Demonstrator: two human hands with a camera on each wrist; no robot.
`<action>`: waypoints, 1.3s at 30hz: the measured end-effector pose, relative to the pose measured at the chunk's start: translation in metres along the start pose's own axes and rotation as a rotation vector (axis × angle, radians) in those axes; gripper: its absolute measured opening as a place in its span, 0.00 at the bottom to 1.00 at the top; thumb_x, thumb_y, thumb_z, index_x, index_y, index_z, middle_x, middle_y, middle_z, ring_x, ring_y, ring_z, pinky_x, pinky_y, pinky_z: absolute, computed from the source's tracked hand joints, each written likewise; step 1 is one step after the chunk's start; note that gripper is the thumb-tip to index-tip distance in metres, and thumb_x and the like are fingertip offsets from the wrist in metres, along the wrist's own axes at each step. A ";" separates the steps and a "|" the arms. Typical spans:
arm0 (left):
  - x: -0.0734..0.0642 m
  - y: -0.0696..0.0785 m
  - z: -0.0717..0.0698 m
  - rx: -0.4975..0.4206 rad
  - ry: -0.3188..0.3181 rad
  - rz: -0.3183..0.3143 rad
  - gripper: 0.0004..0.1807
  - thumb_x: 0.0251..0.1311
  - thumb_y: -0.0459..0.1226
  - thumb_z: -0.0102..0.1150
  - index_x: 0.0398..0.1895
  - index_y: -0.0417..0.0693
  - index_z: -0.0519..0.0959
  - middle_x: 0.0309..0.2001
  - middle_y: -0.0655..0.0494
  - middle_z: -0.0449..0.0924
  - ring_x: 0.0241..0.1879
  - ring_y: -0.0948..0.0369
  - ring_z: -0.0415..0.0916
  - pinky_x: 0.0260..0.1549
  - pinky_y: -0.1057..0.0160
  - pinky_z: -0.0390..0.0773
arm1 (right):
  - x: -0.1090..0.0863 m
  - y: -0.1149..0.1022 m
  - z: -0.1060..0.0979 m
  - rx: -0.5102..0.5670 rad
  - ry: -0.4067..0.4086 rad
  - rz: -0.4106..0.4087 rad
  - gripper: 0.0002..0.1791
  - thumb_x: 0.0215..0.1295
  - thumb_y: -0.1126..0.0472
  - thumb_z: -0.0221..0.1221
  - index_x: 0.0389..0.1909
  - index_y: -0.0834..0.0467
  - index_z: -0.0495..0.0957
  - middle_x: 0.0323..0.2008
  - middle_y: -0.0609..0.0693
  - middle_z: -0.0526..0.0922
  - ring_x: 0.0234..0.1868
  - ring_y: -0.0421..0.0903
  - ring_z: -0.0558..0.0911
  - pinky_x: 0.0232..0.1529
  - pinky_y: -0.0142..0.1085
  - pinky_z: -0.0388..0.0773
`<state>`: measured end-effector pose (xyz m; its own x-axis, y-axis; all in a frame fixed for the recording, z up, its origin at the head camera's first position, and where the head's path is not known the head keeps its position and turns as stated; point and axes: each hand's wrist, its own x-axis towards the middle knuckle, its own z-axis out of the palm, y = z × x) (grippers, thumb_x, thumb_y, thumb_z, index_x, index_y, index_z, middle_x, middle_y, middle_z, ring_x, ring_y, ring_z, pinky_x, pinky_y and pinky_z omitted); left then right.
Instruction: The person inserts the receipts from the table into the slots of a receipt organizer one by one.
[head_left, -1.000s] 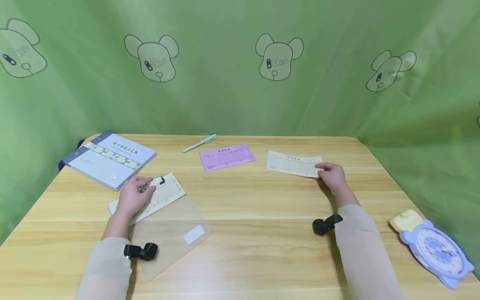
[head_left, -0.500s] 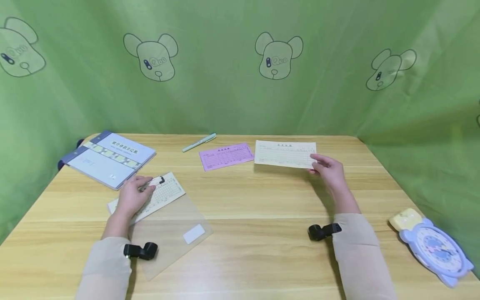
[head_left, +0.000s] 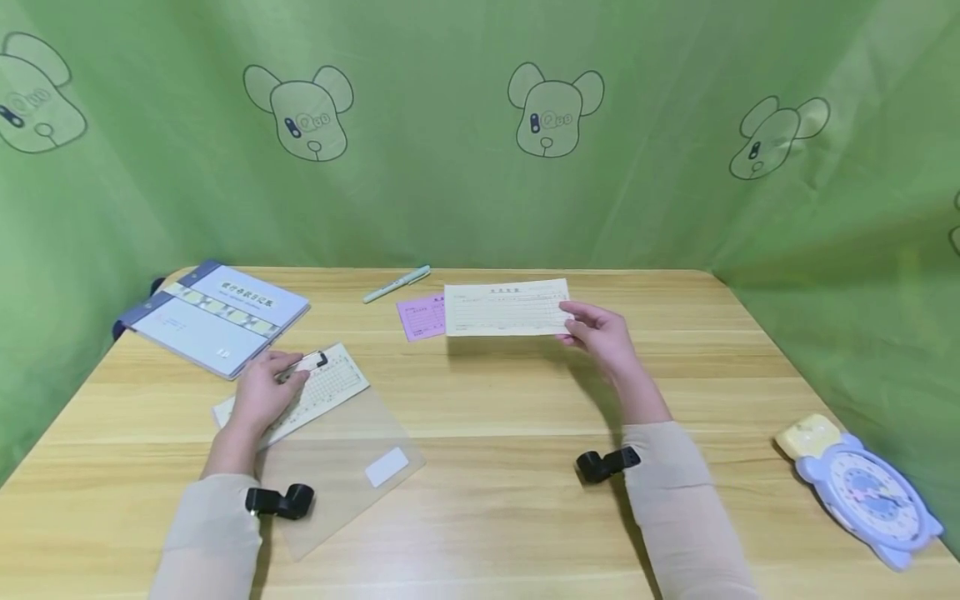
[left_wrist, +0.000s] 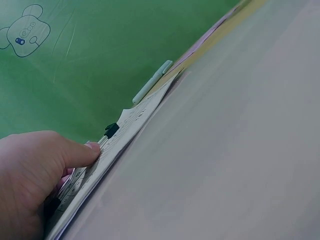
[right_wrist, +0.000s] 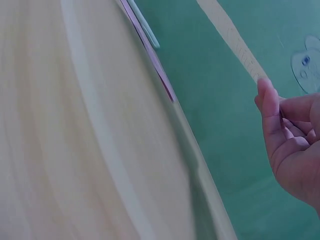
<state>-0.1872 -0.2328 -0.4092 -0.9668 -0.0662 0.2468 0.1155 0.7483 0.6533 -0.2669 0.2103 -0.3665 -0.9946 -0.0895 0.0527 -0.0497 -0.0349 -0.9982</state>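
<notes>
In the head view my right hand (head_left: 602,333) pinches a white printed form slip (head_left: 506,308) by its right end. The slip is raised above the table and covers the right part of a purple form slip (head_left: 422,317). The right wrist view shows thumb and fingers on the edge of the white slip (right_wrist: 235,40). My left hand (head_left: 266,390) grips the wire clip (head_left: 318,360) of a see-through clipboard (head_left: 330,492), its thumb on the clip in the left wrist view. White printed forms (head_left: 336,383) lie under that clip, partly hidden by the hand.
A blue-and-white account book (head_left: 217,317) lies at the back left of the wooden table (head_left: 495,517). Behind the purple slip is a pale green pen (head_left: 396,284). A blue toy clock (head_left: 870,496) with a yellow block (head_left: 808,437) stands at the right. Green curtain (head_left: 450,192) surrounds the table.
My right hand has lifted the white form slip off the table and carried it left, over the purple slip. The left hand and clipboard have stayed in place.
</notes>
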 end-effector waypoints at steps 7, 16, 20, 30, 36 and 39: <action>0.000 0.000 -0.001 0.005 -0.004 0.002 0.19 0.53 0.33 0.53 0.47 0.30 0.71 0.44 0.37 0.68 0.46 0.43 0.61 0.46 0.46 0.59 | 0.000 -0.007 0.043 -0.092 -0.024 0.072 0.20 0.56 0.77 0.48 0.52 0.69 0.66 0.37 0.58 0.72 0.25 0.42 0.79 0.32 0.29 0.75; 0.001 0.001 -0.001 -0.004 -0.010 -0.001 0.19 0.54 0.34 0.53 0.47 0.31 0.71 0.44 0.37 0.68 0.46 0.43 0.61 0.46 0.46 0.59 | 0.000 0.002 0.090 -0.135 -0.165 0.141 0.19 0.54 0.77 0.49 0.49 0.69 0.69 0.40 0.64 0.73 0.24 0.45 0.79 0.30 0.31 0.76; 0.001 0.001 0.000 -0.001 -0.012 -0.008 0.18 0.54 0.33 0.53 0.47 0.31 0.71 0.45 0.36 0.68 0.47 0.43 0.61 0.46 0.47 0.59 | -0.001 0.008 0.106 -0.153 -0.222 0.154 0.18 0.54 0.77 0.50 0.48 0.69 0.70 0.39 0.65 0.75 0.24 0.46 0.79 0.30 0.32 0.76; 0.000 0.002 -0.002 0.008 -0.017 -0.009 0.19 0.54 0.34 0.52 0.47 0.30 0.71 0.45 0.36 0.67 0.47 0.43 0.61 0.46 0.46 0.59 | -0.004 0.015 0.139 -0.184 -0.327 0.147 0.17 0.53 0.77 0.51 0.46 0.68 0.72 0.34 0.61 0.77 0.22 0.47 0.79 0.29 0.35 0.77; 0.000 0.001 -0.001 0.022 -0.007 -0.004 0.18 0.54 0.34 0.52 0.47 0.31 0.71 0.44 0.37 0.68 0.46 0.43 0.61 0.45 0.47 0.60 | -0.006 0.017 0.157 -0.199 -0.372 0.150 0.14 0.54 0.76 0.51 0.44 0.70 0.73 0.30 0.59 0.76 0.22 0.46 0.79 0.28 0.36 0.77; 0.000 0.001 -0.001 0.032 -0.004 -0.001 0.18 0.54 0.34 0.52 0.47 0.31 0.71 0.44 0.37 0.68 0.46 0.44 0.61 0.45 0.47 0.60 | -0.009 0.016 0.165 -0.196 -0.398 0.157 0.13 0.54 0.76 0.51 0.42 0.71 0.73 0.29 0.60 0.77 0.22 0.47 0.79 0.29 0.37 0.77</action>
<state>-0.1873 -0.2327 -0.4079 -0.9677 -0.0646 0.2436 0.1073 0.7691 0.6300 -0.2439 0.0461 -0.3780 -0.8813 -0.4545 -0.1297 0.0437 0.1950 -0.9798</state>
